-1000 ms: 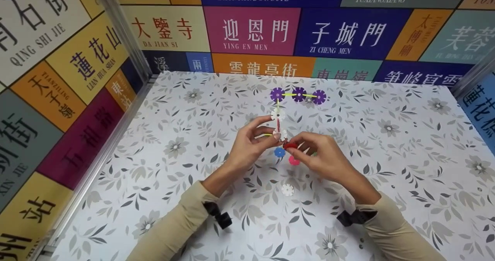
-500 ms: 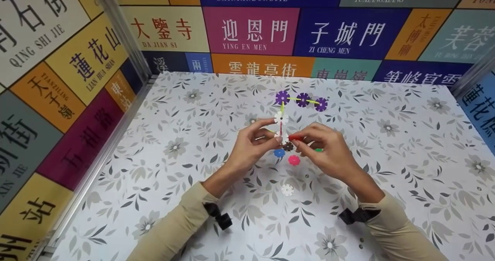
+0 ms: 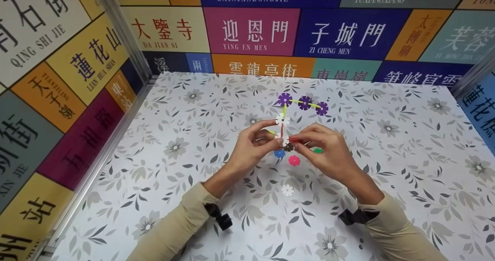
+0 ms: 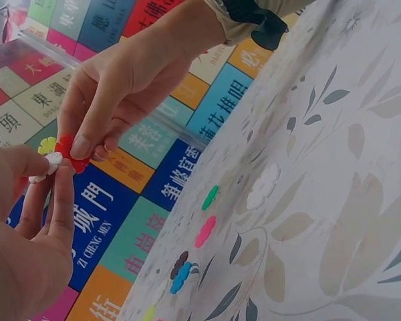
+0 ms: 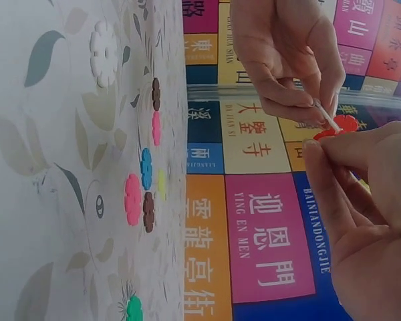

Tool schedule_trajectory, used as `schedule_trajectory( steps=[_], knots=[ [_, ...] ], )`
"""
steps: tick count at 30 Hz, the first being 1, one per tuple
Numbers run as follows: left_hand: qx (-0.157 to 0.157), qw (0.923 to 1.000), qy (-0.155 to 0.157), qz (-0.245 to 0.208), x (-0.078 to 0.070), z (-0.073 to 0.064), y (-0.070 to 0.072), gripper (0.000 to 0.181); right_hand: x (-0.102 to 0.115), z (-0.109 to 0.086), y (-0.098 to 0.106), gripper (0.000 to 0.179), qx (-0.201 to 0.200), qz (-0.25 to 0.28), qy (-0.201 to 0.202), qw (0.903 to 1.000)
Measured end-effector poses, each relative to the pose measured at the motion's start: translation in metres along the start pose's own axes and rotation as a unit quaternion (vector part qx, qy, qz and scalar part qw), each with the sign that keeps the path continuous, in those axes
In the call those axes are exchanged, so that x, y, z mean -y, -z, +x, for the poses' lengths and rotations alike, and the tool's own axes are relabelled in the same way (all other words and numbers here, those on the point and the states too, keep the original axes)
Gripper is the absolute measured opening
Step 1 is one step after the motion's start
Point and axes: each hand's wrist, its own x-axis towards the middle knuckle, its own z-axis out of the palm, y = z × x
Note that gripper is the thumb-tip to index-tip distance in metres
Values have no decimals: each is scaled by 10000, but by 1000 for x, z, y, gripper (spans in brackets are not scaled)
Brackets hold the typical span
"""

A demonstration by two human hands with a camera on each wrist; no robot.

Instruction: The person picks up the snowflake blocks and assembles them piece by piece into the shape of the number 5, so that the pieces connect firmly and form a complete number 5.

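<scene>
My left hand (image 3: 253,145) holds a chain of notched plastic snowflake discs up off the table, its thumb and fingers pinching a white disc (image 4: 45,170) at the near end. Above it a red disc leads to another white disc (image 3: 282,119), touched by the index finger. Yellow discs seen edge-on link several purple discs (image 3: 285,99) at the far end. Between thumb and fingers my right hand (image 3: 326,143) pinches a red disc (image 4: 67,144), edge-on in the head view and right at the held white disc. In the right wrist view, fingers partly hide where these two meet.
On the flower-patterned table (image 3: 185,214) below lie loose discs: blue (image 3: 279,153), pink (image 3: 294,160), brown (image 3: 288,147), green (image 3: 318,150) and, nearer me, white (image 3: 287,190). Panels of coloured signs (image 3: 251,31) stand behind and at the left.
My right hand has lifted slightly and turned its red disc from face-up to edge-on against the white disc. The chain has swung a little to the right and toward me.
</scene>
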Motion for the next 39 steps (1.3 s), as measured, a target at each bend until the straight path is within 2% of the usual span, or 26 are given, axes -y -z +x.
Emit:
schedule_trajectory(
  steps=[5,13,20,24,30,34,39],
  knots=[
    [-101,9999,-26,100,1,1,1,51,1,1,1,17,-228,290,109,9993],
    [-102,9998,-137,69,1,-1,-1,52,5,3,3,22,-277,88,377,9989],
    [-105,9999,-113,63,-4,-4,-2,52,6,2,3,27,-313,700,261,9967],
    [-105,9999,-109,53,-9,-5,0,52,6,3,4,25,-244,1073,435,9930],
    [-21,9999,-91,103,-13,-5,0,50,3,3,7,21,-77,1338,674,9887],
    [50,9998,-75,185,-12,-4,0,51,2,3,10,22,89,1348,771,9878],
    [138,9991,-154,374,-12,-4,1,51,1,3,13,19,355,1102,840,9897]
  ],
)
